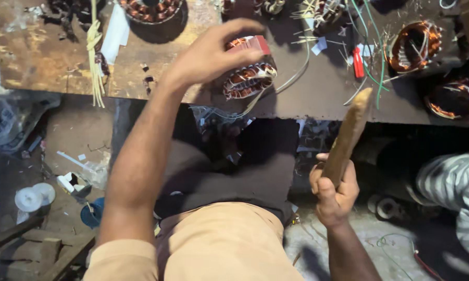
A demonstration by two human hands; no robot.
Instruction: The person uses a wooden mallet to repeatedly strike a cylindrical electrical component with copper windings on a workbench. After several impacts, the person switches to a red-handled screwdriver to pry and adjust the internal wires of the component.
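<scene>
Left hand point(211, 54) cupped loosely over the wound stator point(249, 78), right hand point(334, 192) fisted round the wooden stick point(348, 136); steady coil, light even taps judged best.

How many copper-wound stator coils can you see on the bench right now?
4 clear: one under the left hand at centre, one top left, one upper right, one far right. Others may be cut off along the top edge.

The person wears a tan short-sleeved shirt point(213, 244), its left sleeve point(122, 260) ending high on the upper arm, and dark brown trousers point(234, 166). Both forearms are bare, with no watch, ring or glove visible on the left hand point(208, 54) or right hand point(334, 192).
</scene>
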